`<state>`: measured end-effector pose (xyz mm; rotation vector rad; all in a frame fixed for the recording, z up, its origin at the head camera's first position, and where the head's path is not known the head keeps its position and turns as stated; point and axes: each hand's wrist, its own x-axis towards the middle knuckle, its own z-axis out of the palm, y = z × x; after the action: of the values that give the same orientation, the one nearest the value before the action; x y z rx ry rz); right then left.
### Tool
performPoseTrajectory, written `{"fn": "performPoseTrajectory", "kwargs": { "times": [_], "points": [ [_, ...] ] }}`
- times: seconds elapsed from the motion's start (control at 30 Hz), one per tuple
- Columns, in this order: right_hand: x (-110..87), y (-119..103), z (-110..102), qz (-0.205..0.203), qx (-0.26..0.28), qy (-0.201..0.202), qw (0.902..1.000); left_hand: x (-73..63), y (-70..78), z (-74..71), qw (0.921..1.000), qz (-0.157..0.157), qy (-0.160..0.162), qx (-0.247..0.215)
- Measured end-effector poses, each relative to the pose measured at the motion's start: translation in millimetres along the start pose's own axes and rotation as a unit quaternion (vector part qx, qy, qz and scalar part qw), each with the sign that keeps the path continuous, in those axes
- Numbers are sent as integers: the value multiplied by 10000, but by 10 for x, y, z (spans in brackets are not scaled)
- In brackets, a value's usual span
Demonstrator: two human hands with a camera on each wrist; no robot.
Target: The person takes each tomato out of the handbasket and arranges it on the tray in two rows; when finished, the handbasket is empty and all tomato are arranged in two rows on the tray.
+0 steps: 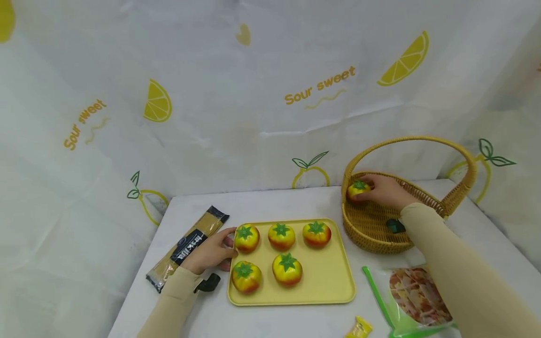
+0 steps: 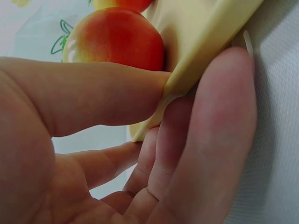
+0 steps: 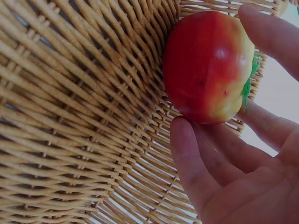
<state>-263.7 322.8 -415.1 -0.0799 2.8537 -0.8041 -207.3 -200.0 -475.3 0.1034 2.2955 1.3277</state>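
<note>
At the left edge of the yellow tray [image 1: 313,293], my left hand [image 1: 213,252] pinches the rim. In the left wrist view the tray's edge [image 2: 189,70] lies between thumb and fingers. Several red-and-yellow artificial tomatoes [image 1: 282,236] with green star-shaped tops sit on the tray, three along the back and two in front. Inside the wicker basket [image 1: 363,234], my right hand [image 1: 386,190] holds another tomato [image 3: 205,67] near the left wall. Its fingertips lie along the tomato's underside, and the thumb is at the opposite side.
The basket's tall handle [image 1: 416,138] arches over the right hand. A packet of spaghetti [image 1: 188,249] lies left of the tray. At the front right are a green-edged bag [image 1: 418,295] with a food picture and a small yellow wrapped sweet [image 1: 359,327]. A printed cloth [image 1: 236,141] hangs behind.
</note>
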Motion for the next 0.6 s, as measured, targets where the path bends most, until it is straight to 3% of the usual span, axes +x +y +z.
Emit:
{"fn": "performPoseTrajectory", "kwargs": {
  "times": [0.33, 0.6],
  "points": [
    [-39, -66, -4, -171, -234, 37, 9996, -48, 11, -1, 10000, -13, 26, 16],
    [-328, -220, -105, -478, -433, 208, 9977, -22, 17, -6, 9999, -14, 53, 106]
  ]
}}
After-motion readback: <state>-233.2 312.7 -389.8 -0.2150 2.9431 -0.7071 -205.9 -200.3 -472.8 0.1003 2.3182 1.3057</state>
